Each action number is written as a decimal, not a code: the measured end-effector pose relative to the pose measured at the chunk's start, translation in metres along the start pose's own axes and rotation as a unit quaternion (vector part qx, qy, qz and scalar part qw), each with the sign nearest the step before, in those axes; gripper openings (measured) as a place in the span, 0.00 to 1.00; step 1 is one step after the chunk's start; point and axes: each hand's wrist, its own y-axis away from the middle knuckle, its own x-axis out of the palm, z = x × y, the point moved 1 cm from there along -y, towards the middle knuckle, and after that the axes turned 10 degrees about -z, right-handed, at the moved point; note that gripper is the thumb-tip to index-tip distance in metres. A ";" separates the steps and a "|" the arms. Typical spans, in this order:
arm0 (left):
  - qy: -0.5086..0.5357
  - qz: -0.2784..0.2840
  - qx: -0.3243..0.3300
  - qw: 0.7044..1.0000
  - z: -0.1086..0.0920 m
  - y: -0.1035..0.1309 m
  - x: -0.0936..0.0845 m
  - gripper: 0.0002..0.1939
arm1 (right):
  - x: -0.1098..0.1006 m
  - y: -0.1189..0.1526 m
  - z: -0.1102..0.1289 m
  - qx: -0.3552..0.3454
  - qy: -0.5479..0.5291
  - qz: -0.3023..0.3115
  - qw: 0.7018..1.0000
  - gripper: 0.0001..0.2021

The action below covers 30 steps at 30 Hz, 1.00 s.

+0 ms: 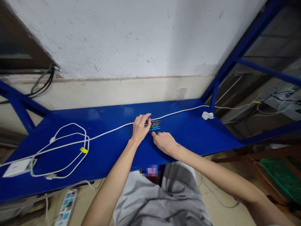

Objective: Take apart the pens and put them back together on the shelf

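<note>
A small row of pens (155,125), some dark and some blue, lies side by side on the blue table (113,147), tips pointing right. My left hand (141,125) is at their left end, its fingers bent and curled round that end, which they partly hide. Just below the pens, my right hand (164,142) rests near the table surface with its fingers curled in; whether anything is between them is hidden. A white cable (113,129) runs across the table behind the pens and passes by my left hand.
On the left lie a looped white cable (72,134) with a yellow tag (83,150) and a white box (17,168). A crumpled white tissue (208,115) sits at the back right. Blue frame posts (213,95) stand at both ends, and a wall (131,91) rises behind.
</note>
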 end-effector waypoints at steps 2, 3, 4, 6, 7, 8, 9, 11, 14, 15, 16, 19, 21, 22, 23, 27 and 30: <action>0.001 -0.006 0.004 1.000 0.001 0.000 0.000 0.12 | -0.005 -0.002 -0.001 0.001 0.010 0.010 1.000 0.11; 0.002 -0.008 0.005 1.000 0.001 0.000 0.001 0.12 | -0.007 -0.003 -0.001 0.003 0.016 0.012 1.000 0.11; 0.002 -0.008 0.005 1.000 0.001 0.000 0.001 0.12 | -0.009 -0.003 -0.002 0.005 0.021 0.013 1.000 0.12; 0.001 -0.006 0.005 1.000 0.002 0.000 0.001 0.12 | -0.012 -0.005 -0.003 0.010 0.031 0.012 0.999 0.13; 0.000 -0.005 0.005 1.000 0.002 0.000 0.001 0.12 | -0.012 -0.006 -0.004 0.013 0.037 0.012 0.999 0.13; -0.001 -0.004 0.005 1.000 0.002 0.000 0.001 0.12 | -0.012 -0.007 -0.004 0.014 0.044 0.013 0.999 0.14; -0.001 -0.004 0.005 1.000 0.002 0.000 0.001 0.12 | -0.011 -0.008 -0.005 0.013 0.051 0.016 0.999 0.14; -0.002 -0.001 0.005 1.000 0.001 -0.001 0.001 0.12 | -0.010 -0.010 -0.007 -0.003 0.065 0.026 0.998 0.14; -0.006 0.004 0.003 1.000 0.001 -0.002 0.001 0.12 | -0.009 -0.012 -0.009 -0.039 0.079 0.037 0.995 0.14; -0.006 0.004 0.003 1.000 0.001 -0.002 0.001 0.12 | -0.009 -0.012 -0.010 -0.046 0.081 0.035 0.995 0.14; -0.006 0.002 0.004 1.000 0.001 -0.002 0.001 0.12 | -0.008 -0.012 -0.010 -0.048 0.083 0.031 0.995 0.14; -0.004 -0.007 0.007 1.000 0.001 -0.002 0.000 0.12 | -0.008 -0.012 -0.012 -0.035 0.087 0.015 0.996 0.13; -0.008 -0.011 0.008 1.000 0.001 -0.001 0.000 0.12 | -0.010 -0.012 -0.013 -0.013 0.085 0.005 0.996 0.14; -0.012 -0.011 0.009 1.000 0.001 -0.001 -0.001 0.12 | -0.012 -0.012 -0.014 -0.002 0.081 0.003 0.997 0.15; -0.015 -0.011 0.009 1.000 0.001 -0.001 -0.002 0.12 | -0.015 -0.013 -0.015 0.007 0.077 0.004 0.997 0.16; -0.014 -0.011 0.002 1.000 0.000 -0.002 -0.005 0.14 | -0.038 -0.015 -0.030 0.016 0.067 0.015 0.997 0.14; -0.003 -0.010 -0.003 1.000 -0.001 -0.004 -0.005 0.13 | -0.055 -0.026 -0.051 0.030 0.057 -0.066 0.996 0.12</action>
